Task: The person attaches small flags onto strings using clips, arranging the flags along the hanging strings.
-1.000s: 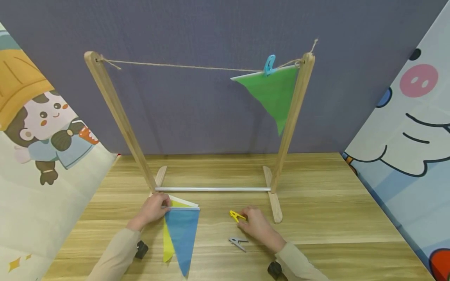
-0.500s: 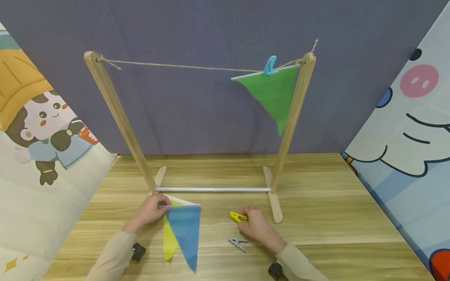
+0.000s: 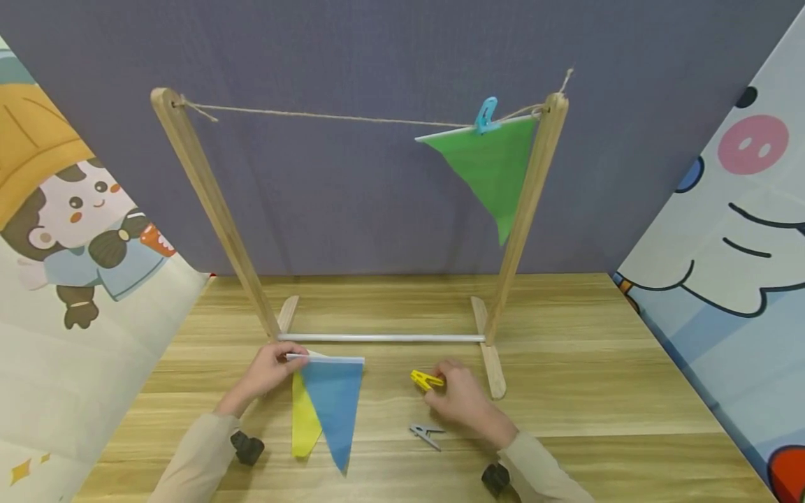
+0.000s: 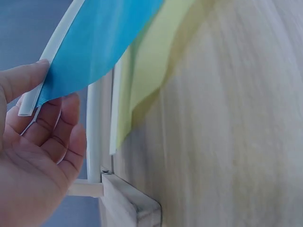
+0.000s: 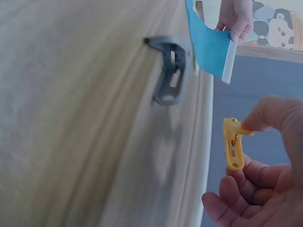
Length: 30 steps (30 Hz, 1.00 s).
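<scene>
My left hand pinches one end of the white top edge of a blue triangular flag, thumb on one face and fingers behind. In the left wrist view that flag is lifted off the table. A yellow flag lies on the wood, partly hidden under the blue one. Between thumb and fingers, my right hand holds a yellow clothespin, its tip pointing toward the flags. On the table near the right hand lies a grey clothespin.
A wooden frame stands behind the hands, with a left post, a right post and a white bottom bar. Twine spans the post tops. A blue clothespin fixes a green flag to it near the right post.
The left hand has raised the blue flag, which has shifted slightly up and right over the yellow flag. The right hand keeps its place with the yellow clothespin.
</scene>
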Each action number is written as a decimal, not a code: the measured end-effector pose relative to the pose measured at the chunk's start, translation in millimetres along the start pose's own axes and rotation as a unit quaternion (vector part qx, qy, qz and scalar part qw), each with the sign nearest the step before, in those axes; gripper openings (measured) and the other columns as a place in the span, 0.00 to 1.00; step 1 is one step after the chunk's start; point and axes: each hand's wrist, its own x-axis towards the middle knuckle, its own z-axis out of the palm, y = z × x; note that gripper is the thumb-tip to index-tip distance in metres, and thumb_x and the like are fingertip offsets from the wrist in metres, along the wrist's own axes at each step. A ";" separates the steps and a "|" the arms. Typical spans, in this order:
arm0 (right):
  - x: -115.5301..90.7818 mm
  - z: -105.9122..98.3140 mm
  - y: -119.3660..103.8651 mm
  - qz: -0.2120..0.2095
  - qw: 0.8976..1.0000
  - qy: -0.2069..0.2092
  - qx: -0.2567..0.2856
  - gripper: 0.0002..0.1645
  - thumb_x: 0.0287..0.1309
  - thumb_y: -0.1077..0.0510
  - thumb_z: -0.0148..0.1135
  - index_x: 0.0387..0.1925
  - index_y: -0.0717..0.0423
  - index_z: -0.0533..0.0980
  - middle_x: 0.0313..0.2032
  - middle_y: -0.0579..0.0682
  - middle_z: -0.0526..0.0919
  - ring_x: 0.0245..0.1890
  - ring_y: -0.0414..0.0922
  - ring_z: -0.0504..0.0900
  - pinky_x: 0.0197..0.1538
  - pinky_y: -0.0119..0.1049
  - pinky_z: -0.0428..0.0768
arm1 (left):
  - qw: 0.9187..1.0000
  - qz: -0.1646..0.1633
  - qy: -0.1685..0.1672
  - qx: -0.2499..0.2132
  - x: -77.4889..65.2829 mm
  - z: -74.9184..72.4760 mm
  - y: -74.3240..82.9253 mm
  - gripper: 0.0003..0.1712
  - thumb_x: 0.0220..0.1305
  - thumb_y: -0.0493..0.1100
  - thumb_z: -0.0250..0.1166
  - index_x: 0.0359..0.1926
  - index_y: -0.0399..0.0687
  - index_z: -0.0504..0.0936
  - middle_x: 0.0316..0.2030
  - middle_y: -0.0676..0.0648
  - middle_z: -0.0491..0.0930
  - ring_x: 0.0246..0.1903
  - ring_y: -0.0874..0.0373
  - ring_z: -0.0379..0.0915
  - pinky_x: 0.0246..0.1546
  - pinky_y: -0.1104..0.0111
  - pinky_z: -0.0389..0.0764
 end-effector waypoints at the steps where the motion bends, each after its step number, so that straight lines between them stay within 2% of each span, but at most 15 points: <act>1: 0.3 -1.8 -0.4 0.000 1.000 0.000 0.001 0.12 0.36 0.62 0.65 0.29 0.58 0.75 0.29 0.45 0.74 0.27 0.39 0.69 0.28 0.28 0.72 | 1.000 -0.007 0.000 -0.012 0.0 -0.1 1.6 0.05 0.57 0.35 0.67 0.33 0.36 0.83 0.32 0.44 0.81 0.27 0.67 0.69 0.26 0.73 0.73; 4: 1.5 -8.6 -2.0 -0.011 1.000 0.009 0.018 0.11 0.38 0.64 0.63 0.29 0.59 0.74 0.27 0.45 0.71 0.25 0.39 0.66 0.25 0.28 0.68 | 0.999 -0.017 -0.002 -0.035 0.2 -0.8 6.5 0.07 0.57 0.36 0.67 0.35 0.35 0.83 0.34 0.43 0.81 0.25 0.67 0.68 0.25 0.74 0.72; 9: 4.7 -16.9 -1.7 -0.037 0.998 0.033 0.042 0.11 0.41 0.65 0.61 0.31 0.62 0.73 0.26 0.46 0.69 0.22 0.37 0.63 0.22 0.26 0.66 | 0.999 -0.002 -0.006 -0.050 1.6 -3.8 13.9 0.07 0.59 0.36 0.65 0.35 0.35 0.83 0.36 0.42 0.81 0.23 0.67 0.66 0.23 0.73 0.70; 17: 10.4 -29.8 -2.9 -0.050 0.995 0.053 0.070 0.13 0.40 0.67 0.62 0.33 0.63 0.74 0.29 0.48 0.71 0.26 0.46 0.72 0.29 0.29 0.76 | 0.996 -0.019 -0.001 -0.083 4.5 -8.9 29.4 0.08 0.59 0.37 0.65 0.36 0.33 0.82 0.31 0.49 0.79 0.19 0.65 0.60 0.19 0.73 0.65; 21: 12.9 -34.5 -2.0 -0.068 0.993 0.069 0.064 0.13 0.41 0.67 0.63 0.33 0.64 0.76 0.29 0.48 0.72 0.27 0.44 0.73 0.30 0.28 0.77 | 0.996 -0.018 0.003 -0.085 6.0 -10.5 33.5 0.08 0.59 0.37 0.66 0.35 0.33 0.82 0.29 0.52 0.79 0.19 0.65 0.59 0.19 0.73 0.63; 26: 16.2 -40.4 -1.5 -0.087 0.991 0.083 0.063 0.12 0.40 0.68 0.65 0.32 0.65 0.76 0.28 0.50 0.74 0.27 0.42 0.74 0.30 0.26 0.78 | 0.997 -0.005 0.006 -0.083 6.6 -13.4 39.4 0.07 0.60 0.35 0.64 0.36 0.31 0.81 0.30 0.48 0.80 0.21 0.65 0.66 0.20 0.71 0.65; 30: 19.0 -44.3 -2.1 -0.095 0.990 0.087 0.065 0.12 0.40 0.68 0.65 0.32 0.65 0.76 0.29 0.51 0.75 0.27 0.43 0.75 0.31 0.27 0.78 | 0.997 0.000 0.013 -0.078 8.0 -14.9 40.0 0.08 0.61 0.37 0.64 0.35 0.33 0.81 0.30 0.47 0.81 0.23 0.62 0.72 0.21 0.70 0.68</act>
